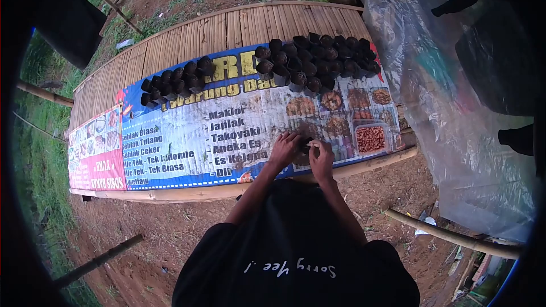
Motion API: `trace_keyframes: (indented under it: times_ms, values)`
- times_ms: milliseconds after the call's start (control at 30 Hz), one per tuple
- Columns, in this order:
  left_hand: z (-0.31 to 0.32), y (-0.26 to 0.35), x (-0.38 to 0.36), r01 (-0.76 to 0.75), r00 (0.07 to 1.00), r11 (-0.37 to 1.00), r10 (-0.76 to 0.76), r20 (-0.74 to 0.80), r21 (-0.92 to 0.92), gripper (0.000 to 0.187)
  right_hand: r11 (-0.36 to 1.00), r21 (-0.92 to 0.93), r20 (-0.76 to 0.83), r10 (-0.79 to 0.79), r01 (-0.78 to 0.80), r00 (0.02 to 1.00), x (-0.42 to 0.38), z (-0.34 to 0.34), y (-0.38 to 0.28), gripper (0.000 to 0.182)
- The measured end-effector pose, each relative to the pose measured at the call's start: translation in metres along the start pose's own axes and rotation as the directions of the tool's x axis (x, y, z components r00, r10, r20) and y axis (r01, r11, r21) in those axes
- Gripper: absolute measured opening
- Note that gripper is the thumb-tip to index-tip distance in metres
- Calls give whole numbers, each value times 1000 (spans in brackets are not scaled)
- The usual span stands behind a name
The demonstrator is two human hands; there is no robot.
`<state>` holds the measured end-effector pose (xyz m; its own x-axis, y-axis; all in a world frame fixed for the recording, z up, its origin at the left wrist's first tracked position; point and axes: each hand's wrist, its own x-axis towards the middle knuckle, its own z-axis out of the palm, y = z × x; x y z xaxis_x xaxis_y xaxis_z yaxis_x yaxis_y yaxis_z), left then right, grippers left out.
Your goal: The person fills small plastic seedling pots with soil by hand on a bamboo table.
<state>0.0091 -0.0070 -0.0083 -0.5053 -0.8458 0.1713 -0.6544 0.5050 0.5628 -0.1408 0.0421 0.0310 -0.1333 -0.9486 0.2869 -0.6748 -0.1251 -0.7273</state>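
Lots of black bags [310,68] stand in bunches, looking done. My left hand [284,149] and right hand [322,158] pinch one dark bag [305,146]; I can't tell how many are left.

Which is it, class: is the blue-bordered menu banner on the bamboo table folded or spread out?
Spread out: the menu banner lies across the bamboo table, its lines of print facing up in plain view.

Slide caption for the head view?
Left hand and right hand at a small dark item over a printed banner, black pots in two clusters beyond.
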Motion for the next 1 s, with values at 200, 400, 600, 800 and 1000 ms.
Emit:
trace_keyframes:
  times_ms: [200,400,600,800,1000]
  values:
    - [2,0,0,34,999,999,-34,40,-7,51,997,-54,-30,-48,47,998,-6,0,-1,9]
    - [7,-6,-1,52,998,997,-50,39,-53,51,1000,10,32,25,-25,999,-2,-10,-3,14]
    - [6,-4,-2,100,995,993,-98,36,-65,56,998,-32,30,-57,58,998,0,-9,-2,16]
    - [8,-8,-3,76,996,986,-70,48,-145,59,998,-56,63,-3,6,998,2,-7,-2,13]
    - [15,-14,-2,33,999,987,-27,42,-156,58,997,-71,1,0,0,1000,-5,-1,3,11]
